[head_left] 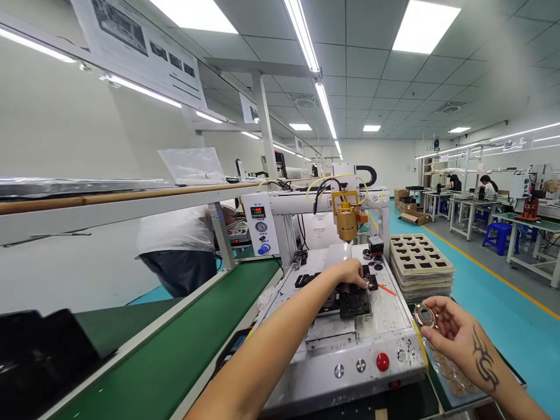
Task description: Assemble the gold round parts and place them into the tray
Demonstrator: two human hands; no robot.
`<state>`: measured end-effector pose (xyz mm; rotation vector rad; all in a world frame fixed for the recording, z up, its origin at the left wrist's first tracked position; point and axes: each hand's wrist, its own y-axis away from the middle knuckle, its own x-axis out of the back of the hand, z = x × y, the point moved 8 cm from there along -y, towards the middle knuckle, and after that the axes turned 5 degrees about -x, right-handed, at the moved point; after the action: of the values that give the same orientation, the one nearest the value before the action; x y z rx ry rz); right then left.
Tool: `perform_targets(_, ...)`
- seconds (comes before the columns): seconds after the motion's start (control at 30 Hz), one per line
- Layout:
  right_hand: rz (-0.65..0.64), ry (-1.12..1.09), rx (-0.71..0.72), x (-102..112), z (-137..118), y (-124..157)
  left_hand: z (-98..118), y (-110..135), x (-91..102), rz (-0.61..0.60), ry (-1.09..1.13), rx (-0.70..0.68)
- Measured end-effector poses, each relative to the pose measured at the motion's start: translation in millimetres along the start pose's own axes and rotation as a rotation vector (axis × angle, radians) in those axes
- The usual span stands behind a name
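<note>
Left hand [350,273] is reaching over the black fixture [350,302] on the white machine [350,344], fingertips pinching together on a small round part [371,283]. Right hand [455,333] is hovering just beside the machine's right edge, fingers clamping a copper-coloured ring [425,315].

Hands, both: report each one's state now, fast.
Left hand: fingertips on a small part at the black fixture; grip cannot be told.
Right hand: closed on a round copper-coloured ring.

The left hand [350,273] covers most of a small part [371,283] on the fixture [355,302]; the right hand [455,333] hides one edge of the ring [424,315].
</note>
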<state>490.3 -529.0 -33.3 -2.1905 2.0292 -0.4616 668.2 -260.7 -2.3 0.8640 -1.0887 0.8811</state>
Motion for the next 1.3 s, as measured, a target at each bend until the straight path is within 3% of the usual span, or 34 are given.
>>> perform_targets(0.13, -0.073, 0.013, 0.049, -19, -3, -37, 15, 3, -0.2, 0.041, 0.021, -0.006)
perform_targets(0.27, -0.16, 0.156, 0.123, -50, -3, -71, 25, 29, 17.1, 0.214, 0.089, -0.058)
perform_targets(0.5, -0.324, 0.33, 0.137, -110, 10, -149, 38, 113, 66.7, 0.524, 0.256, -0.196)
perform_targets(0.7, -0.55, 0.506, 0.101, -146, 32, -188, 45, 203, 79.1, 0.631, 0.294, -0.231)
perform_targets(0.9, -0.657, 0.587, 0.164, -154, 34, -189, 36, 264, 68.1, 0.669, 0.285, -0.198)
perform_targets(1.13, -0.434, 0.596, 0.305, -147, 23, -180, 34, 307, 41.4, 0.707, 0.274, -0.156)
perform_targets(1.3, -0.326, 0.616, 0.329, -146, 13, -181, 50, 309, 19.1, 0.725, 0.302, -0.102)
